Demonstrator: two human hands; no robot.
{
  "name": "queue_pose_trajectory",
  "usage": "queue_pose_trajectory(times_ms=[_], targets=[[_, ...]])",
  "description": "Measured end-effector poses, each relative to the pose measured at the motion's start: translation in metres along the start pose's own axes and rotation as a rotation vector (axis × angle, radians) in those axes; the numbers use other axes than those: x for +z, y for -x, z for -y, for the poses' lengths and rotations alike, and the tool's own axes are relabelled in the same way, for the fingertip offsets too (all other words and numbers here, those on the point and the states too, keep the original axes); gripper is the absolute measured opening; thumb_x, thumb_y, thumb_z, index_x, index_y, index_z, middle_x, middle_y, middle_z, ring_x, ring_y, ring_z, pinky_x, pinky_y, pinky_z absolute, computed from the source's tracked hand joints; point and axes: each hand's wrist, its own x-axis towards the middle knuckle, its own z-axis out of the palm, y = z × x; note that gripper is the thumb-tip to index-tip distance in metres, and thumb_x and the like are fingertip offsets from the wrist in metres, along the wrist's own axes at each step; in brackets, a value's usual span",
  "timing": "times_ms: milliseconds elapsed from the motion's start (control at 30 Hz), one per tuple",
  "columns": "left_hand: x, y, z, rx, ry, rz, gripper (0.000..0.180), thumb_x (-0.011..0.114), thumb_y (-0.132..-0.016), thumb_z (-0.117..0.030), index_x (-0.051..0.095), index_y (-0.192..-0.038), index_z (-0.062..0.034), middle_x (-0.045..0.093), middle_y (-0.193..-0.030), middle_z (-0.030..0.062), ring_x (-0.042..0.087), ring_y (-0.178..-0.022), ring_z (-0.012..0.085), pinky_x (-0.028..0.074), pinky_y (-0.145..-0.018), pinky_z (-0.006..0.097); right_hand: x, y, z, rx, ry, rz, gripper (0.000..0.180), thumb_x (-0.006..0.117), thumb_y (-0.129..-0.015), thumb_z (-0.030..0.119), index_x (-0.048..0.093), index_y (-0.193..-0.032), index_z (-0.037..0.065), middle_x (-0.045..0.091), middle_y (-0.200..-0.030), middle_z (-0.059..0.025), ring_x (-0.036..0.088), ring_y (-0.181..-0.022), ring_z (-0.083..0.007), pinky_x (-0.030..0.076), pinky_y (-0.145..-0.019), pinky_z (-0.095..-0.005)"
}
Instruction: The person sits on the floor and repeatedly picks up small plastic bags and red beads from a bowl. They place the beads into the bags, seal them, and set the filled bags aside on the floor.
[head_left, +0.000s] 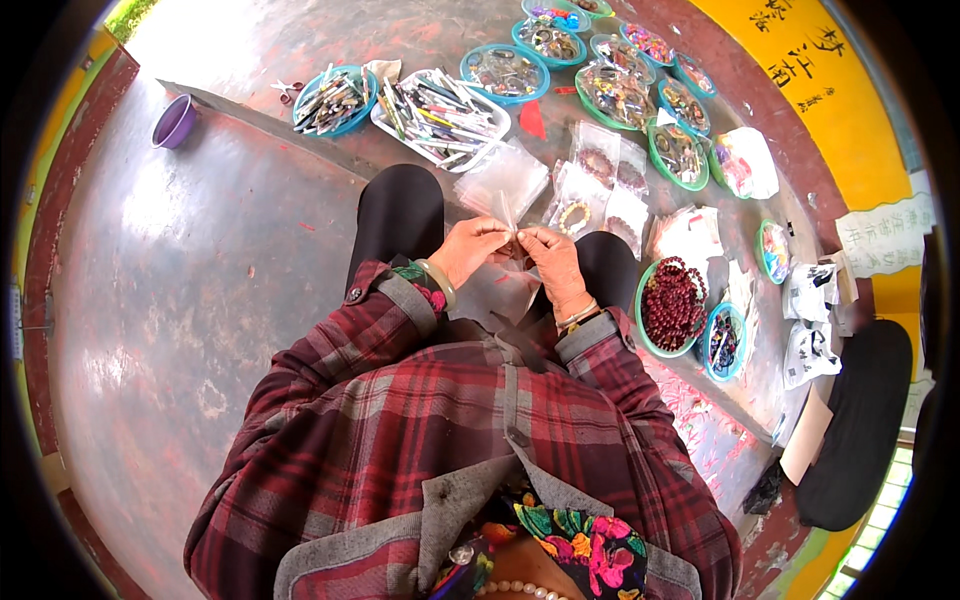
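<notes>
My left hand (466,250) and my right hand (556,264) meet above my lap, fingertips pinched together on a clear plastic bag (508,210). Part of the bag stands up above my fingers, and clear plastic also shows below them; whether anything lies inside is not clear. Just beyond my left hand is a stack of flat clear bags (500,176). Past my right hand lie several bagged bracelets (597,166), among them a yellowish beaded bracelet (574,217). A basket rim (640,318) encloses dark red bead strings (673,300) to my right.
Beyond my knees stand a white tray (497,133) of pens, a blue bowl (372,92) of more pens, and scissors (287,92). Several baskets of trinkets, including a green basket (655,155), spread far right. A purple bowl (175,122) sits far left. A small blue basket (722,372) is nearer.
</notes>
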Motion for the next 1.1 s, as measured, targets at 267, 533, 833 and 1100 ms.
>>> queue_pose_trajectory(times_ms=[267,533,833,1100], targets=[[0.000,0.001,0.001,0.001,-0.006,-0.038,0.013,0.052,-0.090,-0.013,0.057,-0.094,-0.0024,0.061,-0.091,0.0062,0.061,-0.085,0.0159,0.049,-0.078,0.030,0.000,0.000,-0.003,0.025,-0.046,-0.014,0.019,0.058,-0.088,0.019,0.063,-0.088,0.001,0.060,-0.071,0.0002,0.051,-0.061,-0.0057,0.041,-0.056,-0.0207],[-0.005,0.001,0.002,-0.040,-0.083,-0.109,0.018,0.057,-0.086,-0.022,0.056,-0.088,-0.0040,0.060,-0.086,0.0051,0.059,-0.080,0.0147,0.050,-0.071,0.030,0.001,-0.004,-0.008,-0.052,0.176,-0.180,0.019,0.057,-0.086,0.023,0.061,-0.085,0.004,0.062,-0.068,-0.0054,0.060,-0.061,-0.0134,0.045,-0.054,-0.0259],[0.010,0.006,-0.013,0.140,-0.428,-0.358,0.042,0.067,-0.080,-0.024,0.049,-0.109,-0.0003,0.057,-0.082,0.0049,0.056,-0.070,0.0109,0.047,-0.050,0.024,0.014,0.004,-0.003,-0.382,0.758,-0.151,0.017,0.057,-0.082,0.023,0.060,-0.083,0.007,0.061,-0.078,-0.0150,0.060,-0.070,-0.0336,0.047,-0.061,-0.0400],[-0.003,-0.002,0.001,0.168,-0.267,-0.279,0.052,0.063,-0.075,-0.002,0.044,-0.123,-0.0010,0.056,-0.082,0.0080,0.057,-0.067,0.0130,0.050,-0.054,0.027,0.017,0.009,0.008,-0.337,0.727,-0.176,0.014,0.055,-0.082,0.020,0.060,-0.082,0.007,0.062,-0.079,-0.0141,0.060,-0.071,-0.0337,0.048,-0.062,-0.0397]])
